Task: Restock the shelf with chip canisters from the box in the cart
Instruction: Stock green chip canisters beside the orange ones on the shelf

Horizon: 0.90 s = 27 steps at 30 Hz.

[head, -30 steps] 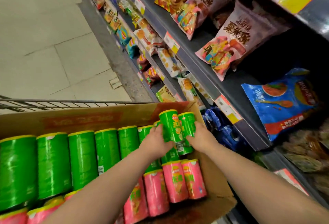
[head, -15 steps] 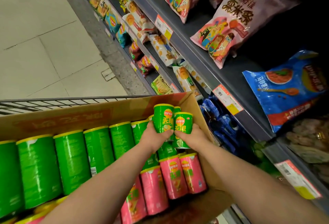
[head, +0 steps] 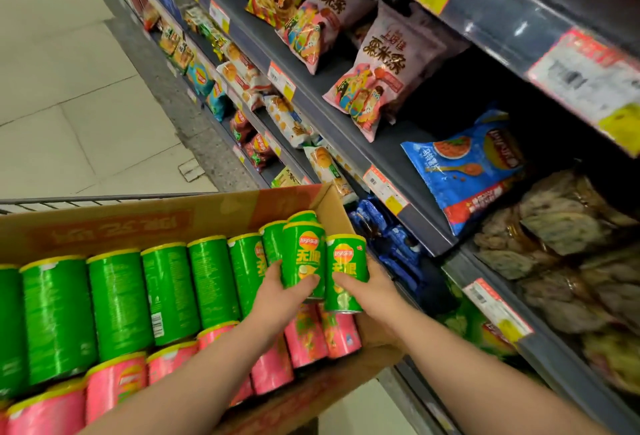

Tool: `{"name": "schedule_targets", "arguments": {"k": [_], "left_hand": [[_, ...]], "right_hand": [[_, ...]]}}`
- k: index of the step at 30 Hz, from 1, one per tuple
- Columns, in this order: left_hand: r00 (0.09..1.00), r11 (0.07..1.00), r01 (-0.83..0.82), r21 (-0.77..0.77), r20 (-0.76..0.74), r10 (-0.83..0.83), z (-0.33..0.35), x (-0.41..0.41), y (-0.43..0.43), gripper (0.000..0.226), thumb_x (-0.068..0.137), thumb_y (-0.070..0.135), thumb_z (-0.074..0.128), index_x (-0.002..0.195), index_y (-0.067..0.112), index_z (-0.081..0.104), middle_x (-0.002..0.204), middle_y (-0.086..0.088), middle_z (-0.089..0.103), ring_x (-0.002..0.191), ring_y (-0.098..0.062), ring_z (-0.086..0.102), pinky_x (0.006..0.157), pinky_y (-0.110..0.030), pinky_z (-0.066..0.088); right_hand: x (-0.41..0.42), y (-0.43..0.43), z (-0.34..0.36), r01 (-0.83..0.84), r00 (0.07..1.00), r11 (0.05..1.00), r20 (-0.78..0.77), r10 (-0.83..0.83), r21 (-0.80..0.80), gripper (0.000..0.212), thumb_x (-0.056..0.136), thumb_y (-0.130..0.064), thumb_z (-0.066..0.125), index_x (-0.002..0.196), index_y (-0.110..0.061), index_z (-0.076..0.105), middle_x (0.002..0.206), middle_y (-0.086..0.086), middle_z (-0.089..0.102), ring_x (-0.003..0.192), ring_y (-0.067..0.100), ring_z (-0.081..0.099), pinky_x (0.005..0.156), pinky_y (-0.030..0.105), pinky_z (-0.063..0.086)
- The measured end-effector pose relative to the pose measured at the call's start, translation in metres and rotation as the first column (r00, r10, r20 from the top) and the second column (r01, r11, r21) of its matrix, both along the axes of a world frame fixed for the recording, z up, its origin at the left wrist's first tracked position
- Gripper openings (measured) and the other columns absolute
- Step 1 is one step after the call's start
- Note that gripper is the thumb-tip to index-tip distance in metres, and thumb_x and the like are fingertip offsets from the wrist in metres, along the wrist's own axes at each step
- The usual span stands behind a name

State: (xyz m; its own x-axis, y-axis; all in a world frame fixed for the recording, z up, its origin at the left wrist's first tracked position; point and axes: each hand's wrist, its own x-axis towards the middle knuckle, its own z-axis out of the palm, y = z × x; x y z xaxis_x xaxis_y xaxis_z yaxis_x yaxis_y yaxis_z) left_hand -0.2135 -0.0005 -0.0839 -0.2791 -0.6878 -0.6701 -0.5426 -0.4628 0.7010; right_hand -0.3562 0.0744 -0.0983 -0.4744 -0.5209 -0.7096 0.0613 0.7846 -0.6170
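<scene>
Both hands are at the right end of the cardboard box [head: 138, 223], which sits in the wire cart [head: 104, 200]. The left hand [head: 277, 299] has its fingers curled round a green canister [head: 303, 254], with the thumb across the front just under the logo. The right hand [head: 375, 292] is clamped on a second green canister [head: 346, 272] from the right side. The two cans are upright-ish, label facing me, touching side by side, and lifted above the pink canisters [head: 304, 337] lying at the near edge of the box. Another green top peeks out behind the left one; can't tell if it's being held or just sitting in the box.

The rest of the box is packed tight: a row of green cans [head: 166, 296] lying side by side along the far wall, pink ones along the near wall.

Space-wise, the held cans are right up against the box's far right corner, and that corner sits close to the shelf edge [head: 346, 144] with its price tags [head: 384, 189]. Just past the corner are dark blue packs [head: 391, 237] on a lower shelf. Higher up there's a blue chip bag [head: 464, 171] and pink snack bags [head: 381, 71], with a dark gap between and behind them. On the left, the tiled floor [head: 69, 105] is wide open aisle.
</scene>
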Motion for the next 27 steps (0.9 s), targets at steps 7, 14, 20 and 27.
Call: {"name": "schedule_targets", "arguments": {"k": [7,14,20,27], "left_hand": [[0.996,0.994,0.075,-0.085,-0.051,-0.080,0.032,-0.011,0.079,0.057,0.084,0.023,0.070,0.133,0.018,0.042,0.107,-0.002,0.059,0.089,-0.018,0.061,0.082,-0.029,0.051],[0.960,0.966,0.212,-0.146,-0.156,-0.234,0.062,-0.031,0.189,0.057,0.069,0.034,0.077,0.118,0.016,0.053,0.103,-0.006,0.066,0.088,-0.019,0.062,0.072,-0.022,0.049],[0.894,0.922,0.324,-0.211,-0.249,-0.372,0.101,-0.043,0.284,0.061,0.061,0.046,0.073,0.112,0.024,0.049,0.093,0.007,0.063,0.087,-0.013,0.061,0.084,-0.031,0.045],[0.801,0.873,0.408,-0.267,-0.355,-0.483,0.137,-0.049,0.362,0.048,0.069,0.038,0.071,0.108,0.028,0.045,0.095,0.012,0.062,0.089,-0.008,0.060,0.079,-0.027,0.044]], "right_hand": [[-0.003,0.091,0.047,0.119,0.993,0.989,0.026,-0.118,-0.088,0.054,0.082,-0.031,0.070,0.129,-0.019,0.045,0.110,-0.001,0.061,0.097,0.015,0.061,0.079,0.027,0.047],[0.001,0.223,0.090,0.298,0.950,0.942,-0.044,-0.308,-0.155,0.047,0.082,-0.033,0.069,0.121,-0.021,0.047,0.112,0.001,0.061,0.102,0.017,0.060,0.086,0.027,0.046],[0.006,0.333,0.128,0.413,0.888,0.864,-0.082,-0.452,-0.288,0.037,0.083,-0.033,0.069,0.110,-0.027,0.045,0.105,-0.003,0.061,0.093,0.012,0.059,0.077,0.024,0.043],[0.014,0.420,0.165,0.472,0.829,0.771,-0.083,-0.553,-0.427,0.037,0.085,-0.030,0.067,0.114,-0.031,0.045,0.105,-0.010,0.063,0.089,0.004,0.059,0.074,0.021,0.046]]}}
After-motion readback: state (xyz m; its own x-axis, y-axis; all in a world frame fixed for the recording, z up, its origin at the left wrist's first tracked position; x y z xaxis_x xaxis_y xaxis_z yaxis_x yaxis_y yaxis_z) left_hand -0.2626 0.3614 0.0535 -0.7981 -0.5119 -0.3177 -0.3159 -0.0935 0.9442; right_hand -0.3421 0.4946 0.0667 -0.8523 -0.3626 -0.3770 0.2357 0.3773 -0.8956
